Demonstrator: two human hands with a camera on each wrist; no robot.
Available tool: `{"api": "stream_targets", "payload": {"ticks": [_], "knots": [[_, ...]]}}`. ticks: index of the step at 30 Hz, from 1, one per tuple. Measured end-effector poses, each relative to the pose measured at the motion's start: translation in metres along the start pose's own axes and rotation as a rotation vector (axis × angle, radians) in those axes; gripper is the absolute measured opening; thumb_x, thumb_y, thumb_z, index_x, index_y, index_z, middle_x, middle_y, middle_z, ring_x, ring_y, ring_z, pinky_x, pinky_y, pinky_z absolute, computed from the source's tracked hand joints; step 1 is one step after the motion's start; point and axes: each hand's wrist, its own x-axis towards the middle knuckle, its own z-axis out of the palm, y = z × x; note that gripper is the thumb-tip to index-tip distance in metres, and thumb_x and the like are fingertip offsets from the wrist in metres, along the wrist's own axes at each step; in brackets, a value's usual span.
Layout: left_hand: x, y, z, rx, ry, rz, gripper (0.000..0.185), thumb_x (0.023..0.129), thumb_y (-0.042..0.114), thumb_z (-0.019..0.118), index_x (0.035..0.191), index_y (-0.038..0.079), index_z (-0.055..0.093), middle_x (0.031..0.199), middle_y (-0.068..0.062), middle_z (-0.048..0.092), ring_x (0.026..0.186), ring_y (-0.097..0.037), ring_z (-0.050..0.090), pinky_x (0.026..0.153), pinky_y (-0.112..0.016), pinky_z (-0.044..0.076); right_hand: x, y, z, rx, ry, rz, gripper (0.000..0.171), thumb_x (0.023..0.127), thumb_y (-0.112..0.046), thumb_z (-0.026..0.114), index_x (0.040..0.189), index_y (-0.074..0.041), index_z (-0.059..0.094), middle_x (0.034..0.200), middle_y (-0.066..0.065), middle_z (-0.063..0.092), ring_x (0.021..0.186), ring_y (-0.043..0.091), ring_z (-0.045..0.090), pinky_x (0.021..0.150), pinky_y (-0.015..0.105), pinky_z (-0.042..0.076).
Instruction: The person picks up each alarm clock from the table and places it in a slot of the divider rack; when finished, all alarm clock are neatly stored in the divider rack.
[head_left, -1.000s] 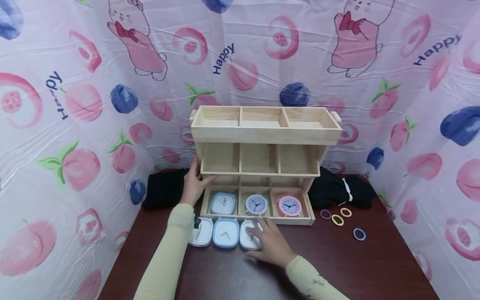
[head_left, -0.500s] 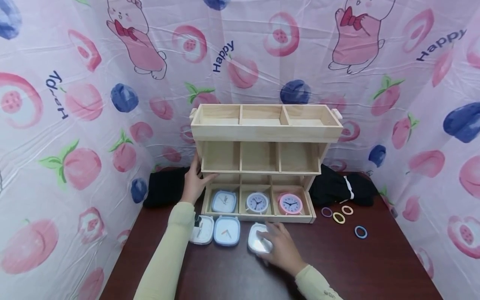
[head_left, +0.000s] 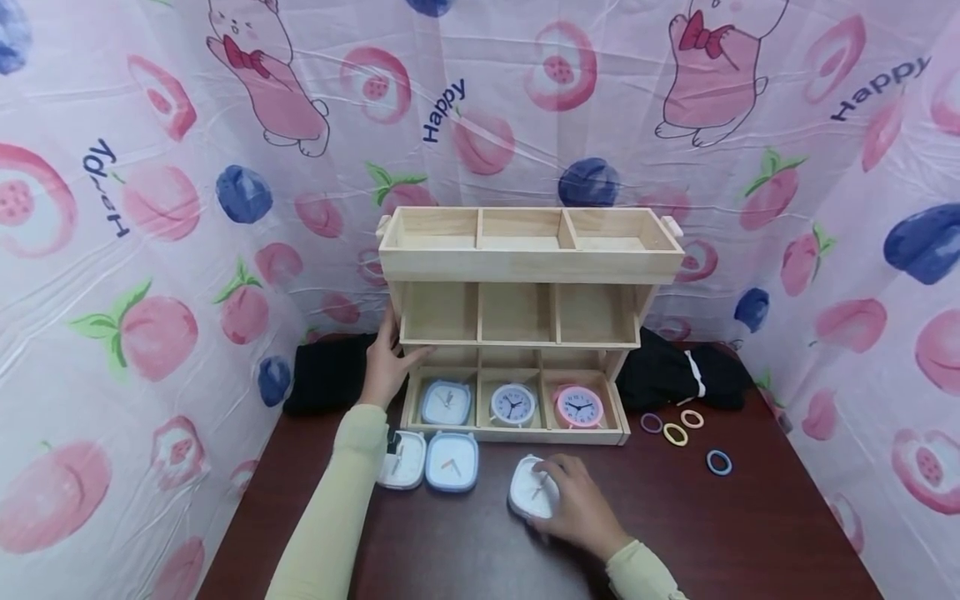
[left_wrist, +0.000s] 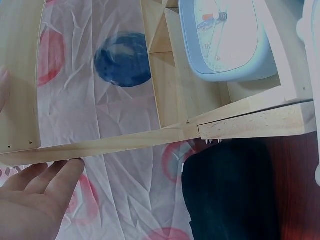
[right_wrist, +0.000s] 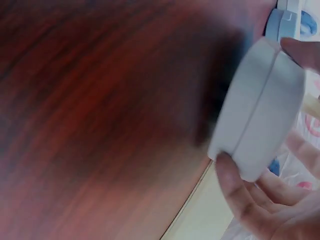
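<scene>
Currently, right hand [head_left: 573, 508] w/ grip curled round white clock [head_left: 534, 496], on dark surface [head_left: 750, 533] near the wooden shelf [head_left: 525, 267]. Left hand [head_left: 386, 362] rests w/ straight fingers on shelf's left side. Two more clocks [head_left: 427, 462] lie left of it.

The left arm, in a pale yellow sleeve, runs up from the lower left of the head view to the middle left. The left hand [head_left: 386, 367] stands upright there with its fingers straight and together, thumb spread to the right; the left wrist view shows the palm [left_wrist: 30, 205] open at the lower left. The right forearm enters at the bottom, right of centre. The right hand [head_left: 573, 504] lies palm down, its fingers [right_wrist: 235, 187] and thumb curled in a grip.
</scene>
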Motion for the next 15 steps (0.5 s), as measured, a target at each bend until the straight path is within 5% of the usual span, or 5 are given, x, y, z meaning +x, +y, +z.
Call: {"api": "stream_targets", "payload": {"ticks": [7,15], "knots": [[0.001,0.000,0.000,-0.006,0.000,0.001,0.112,0.093,0.021,0.086,0.170,0.046,0.010,0.176,-0.012,0.030,0.161,-0.032,0.034,0.129,-0.054,0.039,0.018,-0.001,-0.032,0.053,0.282,-0.086,0.069,0.051,-0.032,0.103,0.107,-0.012,0.069,0.119,0.013,0.067,0.110,0.028,0.062,0.084,0.045,0.062],[0.000,-0.001,0.000,-0.008,-0.002,0.000,0.112,0.092,0.021,0.086,0.169,0.050,0.009,0.177,-0.008,0.028,0.163,-0.031,0.031,0.129,-0.055,0.039,0.073,0.000,-0.103,0.170,0.606,-0.163,0.059,0.059,-0.026,0.099,0.103,0.000,0.068,0.129,0.025,0.067,0.116,0.041,0.058,0.097,0.034,0.047]]}}
